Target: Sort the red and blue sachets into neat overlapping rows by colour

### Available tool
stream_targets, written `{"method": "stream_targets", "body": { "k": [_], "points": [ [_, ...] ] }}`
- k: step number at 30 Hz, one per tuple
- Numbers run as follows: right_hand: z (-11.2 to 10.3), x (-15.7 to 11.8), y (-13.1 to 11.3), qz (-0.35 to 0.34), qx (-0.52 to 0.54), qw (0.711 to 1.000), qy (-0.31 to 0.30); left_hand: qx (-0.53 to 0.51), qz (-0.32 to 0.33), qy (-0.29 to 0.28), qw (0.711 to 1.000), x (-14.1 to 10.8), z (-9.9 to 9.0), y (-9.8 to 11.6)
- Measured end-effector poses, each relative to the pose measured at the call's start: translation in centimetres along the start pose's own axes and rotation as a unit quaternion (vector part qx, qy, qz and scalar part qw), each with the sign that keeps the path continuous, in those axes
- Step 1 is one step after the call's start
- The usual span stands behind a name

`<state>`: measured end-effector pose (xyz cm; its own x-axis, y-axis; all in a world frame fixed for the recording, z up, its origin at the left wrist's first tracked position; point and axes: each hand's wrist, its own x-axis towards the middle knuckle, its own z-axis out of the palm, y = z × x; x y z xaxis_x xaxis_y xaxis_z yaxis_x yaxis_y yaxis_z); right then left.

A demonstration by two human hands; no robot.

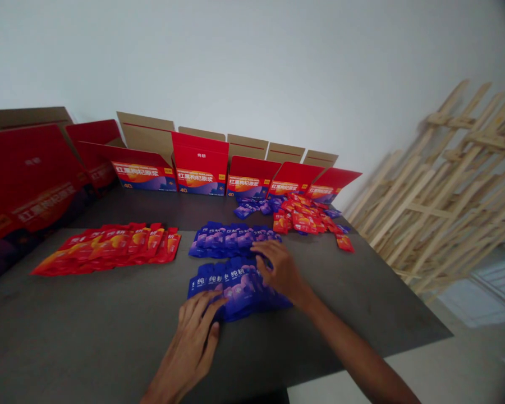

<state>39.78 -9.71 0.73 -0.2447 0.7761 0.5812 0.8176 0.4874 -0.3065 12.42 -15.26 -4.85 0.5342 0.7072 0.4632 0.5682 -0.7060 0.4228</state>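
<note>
A near row of overlapping blue-purple sachets [238,289] lies on the dark table in front of me. My left hand [193,334] rests at its near left side, fingers stretched out and touching the sachets. Above the row's right end is my right hand [281,269], its fingers apart and slightly bent; the fingertips reach the right part of a second row of blue-purple sachets [225,238] just behind. Whether those fingertips touch the sachets, I cannot tell. Off to the left, a row of red-orange sachets [113,245] lies fanned out.
Loose red sachets [303,216] and loose blue sachets [252,206] are heaped at the back right. Several open red cartons [202,168] line the wall, with a larger-looking red carton [33,185] at left. Wooden frames [441,196] lean beyond the table's [362,303] right edge.
</note>
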Motion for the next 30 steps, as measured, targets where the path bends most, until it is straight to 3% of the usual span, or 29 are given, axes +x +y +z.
{"method": "stream_targets", "body": {
  "k": [2,4,7,12,15,19,30],
  "points": [
    [0.4,3.8,3.2,0.070,-0.028,0.997,-0.003,-0.005,-0.006,0.007,1.000,-0.1,0.0,0.0],
    [1.7,7.6,6.1,0.147,-0.090,0.982,-0.071,-0.010,-0.014,0.021,1.000,-0.1,0.0,-0.1],
    [4.9,12.2,9.2,0.178,-0.115,0.969,-0.126,-0.023,-0.041,0.052,0.998,-0.3,0.1,-0.5],
    [10.6,16.0,10.9,0.225,-0.153,0.941,-0.200,-0.046,-0.094,0.088,0.991,-0.8,0.0,-1.0],
    [12.4,16.8,11.3,0.250,-0.180,0.922,-0.232,-0.049,-0.109,0.090,0.989,-1.1,-0.1,-1.0],
    [12.6,17.5,11.9,0.251,-0.212,0.910,-0.255,-0.051,-0.116,0.087,0.988,-1.2,-0.1,-0.8],
    [9.5,17.3,13.0,0.177,-0.271,0.909,-0.264,-0.063,-0.106,0.080,0.989,-1.2,0.0,-0.9]
  ]
}}
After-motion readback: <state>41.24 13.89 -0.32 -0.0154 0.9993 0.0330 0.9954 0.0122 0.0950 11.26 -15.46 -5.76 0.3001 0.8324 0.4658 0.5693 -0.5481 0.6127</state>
